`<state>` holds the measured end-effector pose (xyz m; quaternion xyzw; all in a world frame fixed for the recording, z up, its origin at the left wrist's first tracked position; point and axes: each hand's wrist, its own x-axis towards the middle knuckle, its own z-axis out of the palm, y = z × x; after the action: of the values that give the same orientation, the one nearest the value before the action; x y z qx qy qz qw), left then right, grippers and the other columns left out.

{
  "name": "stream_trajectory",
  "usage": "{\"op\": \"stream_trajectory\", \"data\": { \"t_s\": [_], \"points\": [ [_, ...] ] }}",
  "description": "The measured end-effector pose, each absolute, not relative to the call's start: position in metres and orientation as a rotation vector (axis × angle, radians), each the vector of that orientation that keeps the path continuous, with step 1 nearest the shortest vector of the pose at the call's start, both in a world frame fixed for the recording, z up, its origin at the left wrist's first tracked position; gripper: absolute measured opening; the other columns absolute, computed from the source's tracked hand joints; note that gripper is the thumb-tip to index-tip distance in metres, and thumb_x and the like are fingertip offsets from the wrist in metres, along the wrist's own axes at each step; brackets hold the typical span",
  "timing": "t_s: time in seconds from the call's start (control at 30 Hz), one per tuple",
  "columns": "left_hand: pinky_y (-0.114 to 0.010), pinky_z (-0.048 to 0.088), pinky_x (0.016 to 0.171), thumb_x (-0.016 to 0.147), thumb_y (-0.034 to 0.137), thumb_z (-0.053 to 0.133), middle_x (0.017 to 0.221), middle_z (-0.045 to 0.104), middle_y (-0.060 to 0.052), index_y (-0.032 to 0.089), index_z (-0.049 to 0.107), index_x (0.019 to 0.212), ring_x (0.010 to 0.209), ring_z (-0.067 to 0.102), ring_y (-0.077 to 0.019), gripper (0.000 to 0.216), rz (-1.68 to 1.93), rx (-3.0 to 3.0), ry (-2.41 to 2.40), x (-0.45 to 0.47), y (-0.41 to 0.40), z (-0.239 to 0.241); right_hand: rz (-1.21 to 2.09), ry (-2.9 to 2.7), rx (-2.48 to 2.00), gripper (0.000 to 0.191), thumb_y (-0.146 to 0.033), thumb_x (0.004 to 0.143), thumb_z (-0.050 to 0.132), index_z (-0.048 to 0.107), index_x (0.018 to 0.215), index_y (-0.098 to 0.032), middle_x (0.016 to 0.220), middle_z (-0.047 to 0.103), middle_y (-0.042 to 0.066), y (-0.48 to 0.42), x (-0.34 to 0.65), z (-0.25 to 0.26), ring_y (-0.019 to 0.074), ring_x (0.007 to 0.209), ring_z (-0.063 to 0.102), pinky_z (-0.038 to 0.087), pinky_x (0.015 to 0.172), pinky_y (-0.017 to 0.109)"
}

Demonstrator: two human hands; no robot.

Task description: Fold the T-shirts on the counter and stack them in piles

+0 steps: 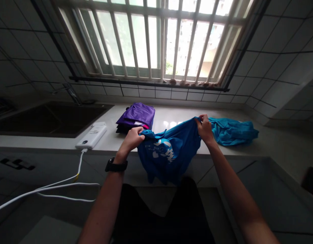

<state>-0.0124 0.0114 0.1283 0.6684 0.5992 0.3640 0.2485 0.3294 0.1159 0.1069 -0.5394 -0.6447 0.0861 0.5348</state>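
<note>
A blue shirt (181,149) with white print hangs between my two hands over the front edge of the counter. My left hand (133,138) is closed on its left upper edge. Higher up, my right hand (204,128) pinches the other upper corner. Just behind my left hand lies a folded purple garment (139,114) on top of darker cloth. A crumpled teal garment (232,131) rests on the counter to the right of my right hand.
A white power bank (92,136) with a white cable (57,186) lies left on the counter (169,115). Further left is a dark sink (49,118) with a faucet (72,93). A barred window (151,40) is behind the counter.
</note>
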Motion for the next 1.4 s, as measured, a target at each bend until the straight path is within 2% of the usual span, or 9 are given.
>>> {"op": "stream_trajectory", "data": {
  "t_s": [0.1,0.2,0.27,0.4,0.63,0.8,0.87,1.0,1.4],
  "points": [
    [-0.029,0.048,0.065,0.082,0.052,0.062,0.064,0.06,0.0,0.021,0.056,0.063,0.063,0.056,-0.0168,0.037,0.539,1.855,1.171,-0.023,0.009,0.148,0.303,-1.416,-1.084,0.035,-0.06,0.095,0.059,0.05,0.1,-0.026,0.086,0.063,0.002,0.122,0.323,0.118,0.0228,0.089,0.067,0.056,0.079,0.036],
    [-0.034,0.055,0.076,0.092,0.067,0.051,0.071,0.067,-0.004,0.02,0.061,0.069,0.069,0.063,-0.0184,0.053,0.772,1.913,1.156,-0.013,0.025,0.159,0.568,-1.442,-0.808,0.044,-0.067,0.091,0.065,0.047,0.101,-0.028,0.076,0.053,-0.005,0.121,0.304,0.136,0.0157,0.069,0.059,0.052,0.062,0.027],
    [-0.038,0.056,0.086,0.083,0.062,0.071,0.097,0.074,-0.009,0.018,0.07,0.092,0.091,0.069,-0.0223,0.044,1.017,2.006,1.24,0.005,0.041,0.16,0.722,-1.473,-0.662,0.048,-0.069,0.088,0.07,0.046,0.101,-0.029,0.073,0.051,-0.007,0.118,0.287,0.152,0.0138,0.062,0.055,0.049,0.055,0.025],
    [-0.044,0.056,0.098,0.059,0.04,0.094,0.132,0.071,-0.015,0.021,0.066,0.134,0.119,0.068,-0.0298,0.082,0.837,1.991,0.873,0.046,0.061,0.156,0.847,-1.511,-0.535,0.048,-0.07,0.088,0.07,0.047,0.103,-0.03,0.075,0.054,-0.006,0.124,0.253,0.184,0.0146,0.065,0.058,0.05,0.054,0.025],
    [-0.039,0.06,0.087,0.079,0.045,0.08,0.102,0.08,-0.008,0.015,0.077,0.101,0.097,0.074,-0.0276,0.038,1.25,1.525,1.022,0.084,0.057,0.147,0.735,-1.53,-0.699,0.053,-0.068,0.091,0.067,0.051,0.122,-0.027,0.102,0.066,0.004,0.138,0.242,0.189,0.0212,0.095,0.068,0.06,0.076,0.033],
    [-0.026,0.058,0.07,0.082,0.034,0.079,0.077,0.072,0.0,0.017,0.07,0.091,0.073,0.07,-0.0151,0.021,1.677,1.072,1.027,0.086,0.06,0.163,0.508,-1.641,-0.911,0.084,-0.06,0.078,0.082,0.047,0.144,-0.023,0.14,0.057,0.018,0.05,0.234,0.125,0.0333,0.123,0.062,0.058,0.098,0.05],
    [-0.022,0.055,0.062,0.084,0.03,0.079,0.067,0.063,0.004,0.017,0.064,0.081,0.062,0.064,-0.0106,0.019,1.728,0.958,0.991,0.085,0.058,0.174,0.422,-1.756,-0.941,0.077,-0.049,0.077,0.084,0.053,0.141,-0.023,0.133,0.06,0.016,0.021,0.227,0.099,0.0328,0.118,0.064,0.058,0.098,0.051],
    [-0.021,0.053,0.056,0.082,0.028,0.084,0.064,0.057,0.005,0.018,0.056,0.072,0.055,0.058,-0.0082,0.032,1.71,0.919,0.934,0.076,0.048,0.19,0.269,-1.662,-0.998,0.019,-0.03,0.092,0.06,0.07,0.106,-0.022,0.103,0.068,0.009,0.019,0.231,0.089,0.0255,0.094,0.067,0.06,0.084,0.043],
    [-0.026,0.06,0.075,0.091,0.049,0.073,0.074,0.059,0.004,0.023,0.053,0.079,0.082,0.069,-0.015,0.035,2.144,1.178,1.056,0.036,0.086,0.197,0.533,-1.573,-0.877,0.013,-0.03,0.092,0.064,0.072,0.093,-0.019,0.086,0.072,0.003,0.143,0.302,0.209,0.0236,0.091,0.068,0.058,0.092,0.039]
  ]
}}
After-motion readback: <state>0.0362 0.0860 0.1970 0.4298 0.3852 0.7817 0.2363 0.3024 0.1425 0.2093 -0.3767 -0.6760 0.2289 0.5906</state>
